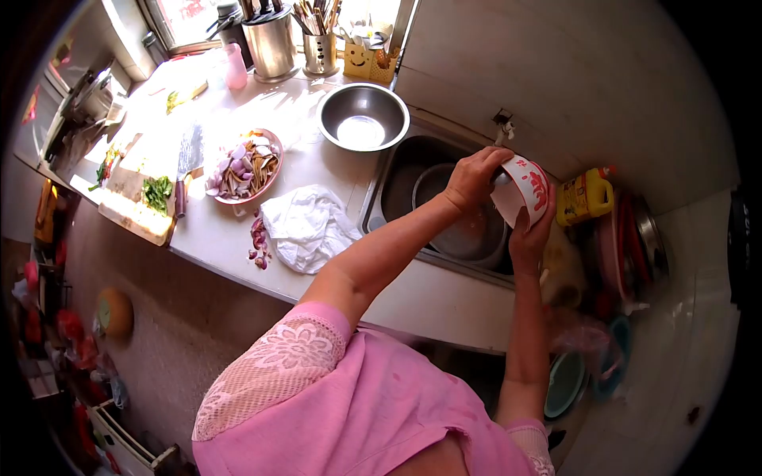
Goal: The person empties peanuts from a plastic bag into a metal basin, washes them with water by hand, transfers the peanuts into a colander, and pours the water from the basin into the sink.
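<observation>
Over the sink [371,198], a white bowl with red patterns [525,190] is tilted on its side between my two hands. My left hand [474,181] is closed at the bowl's upper rim, its fingertips partly hidden; a small dark patch shows beside them, and I cannot make out what it is. My right hand [530,238] wraps around the bowl's lower side, thumb at the rim. Below, inside the sink, lies a wide round basin [460,230]. The tap [506,131] is on the wall just above my left hand.
A steel basin [363,117] stands left of the sink. A white cloth [305,226], a pink bowl of sliced onions [246,168], a cleaver [189,163] and a cutting board [135,208] with greens lie farther left. A yellow bottle [585,197] is right of my hands.
</observation>
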A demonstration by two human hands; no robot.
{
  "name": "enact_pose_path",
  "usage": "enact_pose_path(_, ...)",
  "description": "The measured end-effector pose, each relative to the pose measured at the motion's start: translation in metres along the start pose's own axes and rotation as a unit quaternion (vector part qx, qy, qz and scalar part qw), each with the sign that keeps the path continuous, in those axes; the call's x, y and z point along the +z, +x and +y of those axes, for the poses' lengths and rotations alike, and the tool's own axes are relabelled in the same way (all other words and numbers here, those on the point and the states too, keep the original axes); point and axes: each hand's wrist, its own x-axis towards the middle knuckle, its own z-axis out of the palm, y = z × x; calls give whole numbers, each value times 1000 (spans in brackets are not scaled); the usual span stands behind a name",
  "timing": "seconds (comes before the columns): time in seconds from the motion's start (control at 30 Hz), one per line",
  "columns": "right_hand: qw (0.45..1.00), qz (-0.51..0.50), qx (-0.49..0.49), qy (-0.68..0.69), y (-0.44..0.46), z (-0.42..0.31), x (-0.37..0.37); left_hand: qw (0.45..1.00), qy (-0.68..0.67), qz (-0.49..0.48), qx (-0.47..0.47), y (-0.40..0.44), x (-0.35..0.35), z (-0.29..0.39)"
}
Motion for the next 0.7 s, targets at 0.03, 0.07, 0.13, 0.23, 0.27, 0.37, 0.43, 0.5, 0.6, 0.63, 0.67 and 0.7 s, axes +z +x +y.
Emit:
enact_pose_path(0.03, 997, 35, -50, -40, -1, 4, -3, 1000, 0, 0, -1, -3, 2, 2)
enact_pose_path(0.07, 994, 44, -67, -69, -1, 8, -8, 1000, 14, -18, -12, -6, 5, 4)
enact_pose_path(0.13, 990, 33, -88, -108, 1, 16, -20, 998, 33, -36, -27, -17, 8, 5)
enact_pose_path(0.23, 978, 69, -91, -176, 6, 31, -26, 986, 124, -55, -93, -41, -1, 4)
enact_pose_path(0.27, 983, 93, -40, -156, 6, 40, -26, 963, -29, -40, -264, -45, -10, 8)
enact_pose_path(0.37, 851, 188, 404, 277, 0, 73, -22, 811, -318, 62, -487, -66, -37, 6)
enact_pose_path(0.43, 656, 158, 510, 534, -18, 93, -25, 652, -434, 147, -604, -70, -68, 7)
enact_pose_path(0.5, 579, 176, 532, 593, -41, 89, -12, 566, -474, 155, -657, -79, -100, 14)
enact_pose_path(0.6, 529, 179, 580, 593, -74, 58, -2, 528, -498, 148, -672, -100, -166, 36)
enact_pose_path(0.63, 520, 158, 585, 602, -86, 48, 0, 523, -505, 145, -671, -109, -193, 44)
enact_pose_path(0.67, 514, 123, 573, 626, -97, 46, 2, 535, -506, 143, -661, -116, -225, 51)
enact_pose_path(0.7, 462, 128, 591, 649, -101, 39, 2, 554, -491, 148, -656, -125, -260, 57)
